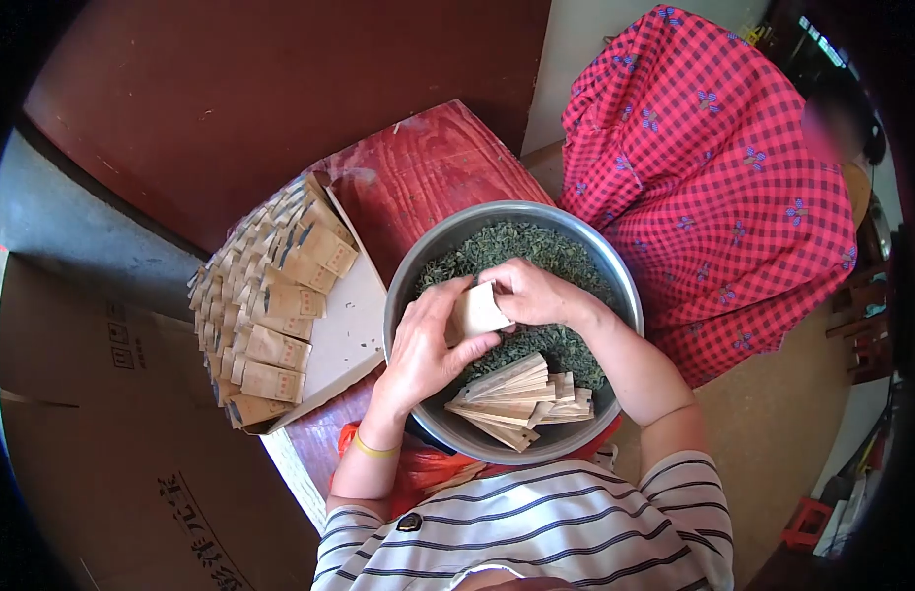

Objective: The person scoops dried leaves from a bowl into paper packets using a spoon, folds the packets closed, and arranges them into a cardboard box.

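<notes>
- Progress, done: we count the tray [341,345] at centre left as the completed side, since many brown packets [277,313] stand there in dense, overlapping rows. A bare strip shows along the tray's right side.
- Progress, in hand: we have one paper packet [480,308] above the basin [632,295] near the centre of the frame. We judge this unit unfinished; its contents cannot be seen.
- Progress, remaining: a fanned bundle of flat packets [516,399] lies in the lower part of the basin, resting on the dried leaves [511,241]. We judge these packets unworked, as they look thin. The leaves spread widely across the basin, so we judge that ample material is left. We cannot tell the exact count of packets.
- Left hand [418,345]: we grasp the packet from its left side, with the thumb along its lower edge and the other fingers curled about its upper left. Part of the packet lies behind these fingers.
- Right hand [536,295]: we grip the packet at its right edge, with the fingers bent. The fingertips are partly hidden, so we cannot tell the exact contact points.
- Packet position: we see it between the two hands, tilted, pale face upward, directly over the leaves and above the flat bundle in the frame.
</notes>
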Motion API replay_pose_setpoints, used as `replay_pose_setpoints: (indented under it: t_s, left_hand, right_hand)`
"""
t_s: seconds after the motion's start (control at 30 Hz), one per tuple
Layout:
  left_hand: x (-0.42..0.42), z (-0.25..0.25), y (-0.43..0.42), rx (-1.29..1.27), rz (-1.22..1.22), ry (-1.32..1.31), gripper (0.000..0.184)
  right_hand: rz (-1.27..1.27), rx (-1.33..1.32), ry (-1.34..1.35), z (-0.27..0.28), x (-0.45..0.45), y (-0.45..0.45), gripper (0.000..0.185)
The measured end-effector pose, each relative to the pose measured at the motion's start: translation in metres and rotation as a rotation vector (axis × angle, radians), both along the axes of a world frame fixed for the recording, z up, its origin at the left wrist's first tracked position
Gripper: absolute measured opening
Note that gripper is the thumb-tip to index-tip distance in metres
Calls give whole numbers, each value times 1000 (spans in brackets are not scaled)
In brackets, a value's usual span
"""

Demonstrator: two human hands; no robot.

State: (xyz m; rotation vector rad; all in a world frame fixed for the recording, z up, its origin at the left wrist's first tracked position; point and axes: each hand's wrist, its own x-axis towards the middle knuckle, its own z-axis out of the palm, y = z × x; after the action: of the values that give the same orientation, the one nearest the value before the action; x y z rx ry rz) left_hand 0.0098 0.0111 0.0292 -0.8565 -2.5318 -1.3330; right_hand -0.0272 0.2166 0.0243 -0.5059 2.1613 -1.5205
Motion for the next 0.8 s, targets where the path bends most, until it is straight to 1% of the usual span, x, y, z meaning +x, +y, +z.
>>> replay_pose_setpoints:
  t_s: [0.03,0.07,0.13,0.17,0.2,0.27,0.3,0.37,0.57,0.7,0.77,0.8]
  left_hand:
    - [0,3,0,-11,-55,-48,64]
    - [0,1,-1,-10,-58,-48,64]
    - [0,-5,-2,-97,-20,28,63]
    - [0,-6,-2,-69,-28,-44,63]
    - [0,-8,-2,-72,-30,-49,63]
    - [0,-12,-2,-117,-52,24,58]
    - [0,-12,-2,-119,-53,20,58]
    - [1,-11,-1,-162,-58,105,57]
    - [1,-9,-1,-189,-46,127,54]
    - [0,-10,-3,-181,-60,120,53]
    - [0,-10,-3,-175,-64,119,53]
    - [0,-9,-3,-169,-61,122,53]
  right_hand:
    - [-12,3,-45,5,-1,1,13]
    - [-25,4,-89,9,-2,2,10]
    - [-3,8,-88,11,-2,2,9]
    - [21,11,-87,10,-2,2,9]
    - [20,8,-92,7,-2,3,9]
    - [124,6,-30,-2,-3,7,12]
    - [123,4,-34,-6,-4,8,12]
    - [212,-24,26,-10,-5,11,10]
    - [161,72,137,-12,-6,11,11]
    - [168,117,126,-13,-8,11,12]
    - [143,215,175,-10,-7,11,14]
    - [145,222,178,-9,-7,11,14]
